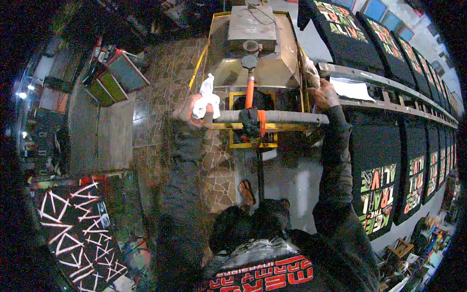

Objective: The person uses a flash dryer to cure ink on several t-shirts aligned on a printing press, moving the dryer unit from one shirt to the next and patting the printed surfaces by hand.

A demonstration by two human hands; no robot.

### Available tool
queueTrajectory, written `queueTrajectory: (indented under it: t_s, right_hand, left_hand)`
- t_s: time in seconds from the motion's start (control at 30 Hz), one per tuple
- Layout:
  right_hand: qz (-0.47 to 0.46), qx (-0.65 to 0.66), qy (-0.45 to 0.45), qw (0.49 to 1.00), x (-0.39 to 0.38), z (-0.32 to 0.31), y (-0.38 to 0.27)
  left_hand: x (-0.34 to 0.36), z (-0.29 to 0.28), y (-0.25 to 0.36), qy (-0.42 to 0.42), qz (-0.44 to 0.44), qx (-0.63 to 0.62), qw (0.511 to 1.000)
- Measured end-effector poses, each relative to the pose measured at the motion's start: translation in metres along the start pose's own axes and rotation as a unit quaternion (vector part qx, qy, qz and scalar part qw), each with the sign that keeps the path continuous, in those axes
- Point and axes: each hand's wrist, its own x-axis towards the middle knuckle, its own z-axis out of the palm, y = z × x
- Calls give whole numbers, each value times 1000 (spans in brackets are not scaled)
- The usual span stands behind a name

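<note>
My left hand (198,116) is closed round a crumpled white cloth (207,97), at the left end of a grey padded crossbar (287,117). At the other end, my right hand (328,94) grips a pale, dirty rag (310,71) that lies along the yellow side bar. Between my hands stands a metal hood (221,73) in a yellow frame (199,61), with a grey box (252,29) on top. An orange handle (250,90) runs from the hood toward the crossbar, where black and orange cloth strips are tied. The rag partly hides what my right fingers press against.
On the right, printed black shirts (377,180) lie in rows along both sides of a long metal rail (350,73). A white sheet (351,89) rests on that rail. Framed screens (127,70) lean at the left. A dark printed panel (80,233) is at the lower left.
</note>
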Motion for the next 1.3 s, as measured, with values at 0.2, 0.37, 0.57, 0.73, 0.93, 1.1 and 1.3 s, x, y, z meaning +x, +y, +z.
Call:
queueTrajectory:
  t_s: [0.2, 0.37, 0.57, 0.73, 0.93, 1.1, 1.3]
  right_hand:
    - [-58, -55, 18, 997, 71, -9, 50]
    - [101, 224, -110, 963, 94, 2, -34]
    - [43, 36, -19, 998, 98, -11, -61]
    - [-36, -4, 28, 999, 110, 2, -46]
    - [94, -4, 35, 995, 102, 3, -98]
    - [147, 176, 72, 971, 111, 1, -90]
    - [220, 167, 70, 959, 116, -11, -107]
  left_hand:
    - [1, 36, -95, -130, -231, -57, 962]
    - [62, 22, -47, -2, -35, 9, 999]
    - [75, 56, -73, 22, 24, 23, 999]
    - [70, 67, -103, 29, 44, 47, 997]
    - [76, 79, -116, 34, 68, 72, 995]
    - [120, 80, -130, -140, -1, 22, 990]
    - [156, 72, -123, -107, 46, 72, 991]
